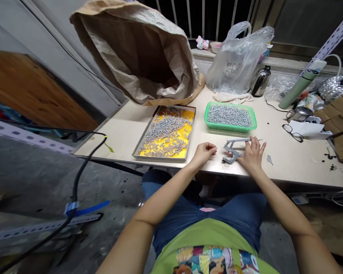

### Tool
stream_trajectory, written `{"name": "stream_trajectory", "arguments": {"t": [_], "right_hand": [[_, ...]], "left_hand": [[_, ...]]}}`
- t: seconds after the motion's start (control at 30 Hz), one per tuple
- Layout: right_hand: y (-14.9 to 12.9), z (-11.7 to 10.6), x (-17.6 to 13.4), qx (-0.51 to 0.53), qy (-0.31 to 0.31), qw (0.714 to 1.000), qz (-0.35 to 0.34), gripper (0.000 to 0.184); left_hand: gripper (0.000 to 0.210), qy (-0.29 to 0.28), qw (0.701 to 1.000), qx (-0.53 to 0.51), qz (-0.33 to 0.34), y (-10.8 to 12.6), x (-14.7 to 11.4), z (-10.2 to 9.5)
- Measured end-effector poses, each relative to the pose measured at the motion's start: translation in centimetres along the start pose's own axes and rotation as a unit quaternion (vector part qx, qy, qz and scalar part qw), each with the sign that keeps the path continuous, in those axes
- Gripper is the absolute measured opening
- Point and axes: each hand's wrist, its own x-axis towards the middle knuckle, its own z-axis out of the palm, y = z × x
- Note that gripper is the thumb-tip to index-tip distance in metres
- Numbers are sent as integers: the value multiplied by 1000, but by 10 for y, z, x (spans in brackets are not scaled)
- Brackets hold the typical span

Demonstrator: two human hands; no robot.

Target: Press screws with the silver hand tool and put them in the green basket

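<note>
The table [288,167] carries everything around the tub [231,128], the landmark here. The largest thing on it, a paper bag [111,42], gapes behind and to the left of the tub, its mouth facing the person. A plastic bag [231,57] stands just behind the tub, pale bits gathered in its bottom. Left of the tub lies a tray [144,137], its yellow base partly covered by loose metal pins [168,127]; the tub itself is heaped with similar pins. Well to the right of the tub, a green bottle [298,89] leans, with a flask [261,82] nearer, behind the tub's right end.

In front of the tub, the right hand [253,155] holds a grey tool [232,155], fingers on its upper arm, the two arms spread apart. The left hand [205,155], in front of the tub's left end, has its fingertips drawn narrow beside the tool; whether they pinch a pin cannot be told. Glasses [292,132] lie right of the tub.
</note>
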Motion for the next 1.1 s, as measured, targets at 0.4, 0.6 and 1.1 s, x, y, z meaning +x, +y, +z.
{"name": "stream_trajectory", "arguments": {"t": [0.4, 0.6, 1.1], "right_hand": [[-6, 1, -3, -23, 0, 1000, 10, 67], [-7, 0, -3, -31, -9, 999, 13, 68], [-8, 1, -3, -41, -3, 999, 11, 72]], "left_hand": [[40, 69, 996, -58, 12, -36, -5, 44], [45, 57, 996, 46, 54, -32, -5, 38], [52, 14, 994, 99, 47, -14, -9, 33]]}}
